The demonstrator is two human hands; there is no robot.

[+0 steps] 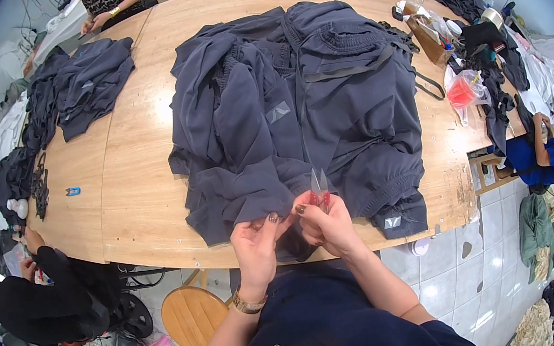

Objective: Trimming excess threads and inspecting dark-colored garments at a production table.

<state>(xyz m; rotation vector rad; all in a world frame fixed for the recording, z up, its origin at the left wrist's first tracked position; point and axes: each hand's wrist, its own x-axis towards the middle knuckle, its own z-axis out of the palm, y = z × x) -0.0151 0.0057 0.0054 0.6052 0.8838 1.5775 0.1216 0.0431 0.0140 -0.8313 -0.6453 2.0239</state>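
Dark grey garments with gathered elastic edges lie in a wide heap on the wooden table in front of me. My left hand (257, 245) is closed, thumb and fingers pinching the near edge of the left garment (233, 190). Close beside it, my right hand (331, 228) grips red-handled thread snips (319, 183), their two pointed blades upward and apart. Its thumb and fingertips also come close to the cloth edge; whether they pinch it I cannot tell. Right of the snips lies another dark garment (364, 114) with a strap across it and a small light patch at its lower corner.
The wooden table (139, 171) carries blue snips (73, 192), more dark garments (91, 86) at left and a red drink bag (464, 91) at right. Co-workers sit left (32, 292) and right (543, 150); another stands at the far edge. A round stool (195, 319) is below left.
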